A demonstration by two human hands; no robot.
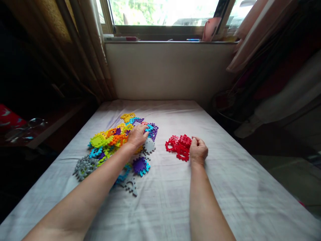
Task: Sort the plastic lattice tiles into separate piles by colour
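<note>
A heap of notched plastic interlocking tiles (pixel 117 139) in yellow, orange, green, blue, purple and grey lies on the bed's left half. My left hand (pixel 137 135) rests over its right side, fingers bent and a little apart; no tile shows plainly in its grasp. To the right is a small group of red interlocking tiles (pixel 173 144), some with cut-out openings. My right hand (pixel 198 149) is closed at their right edge, its fingertips on an upper red tile (pixel 185 140). Its palm side is hidden.
A pale sheet (pixel 165 201) covers the bed, which meets a low wall (pixel 165 70) under a window. A pink cup (pixel 211 29) stands on the sill. Curtains (pixel 82 43) hang at left, cloths (pixel 271 110) at right. Glasses (pixel 37 122) lie on a side surface.
</note>
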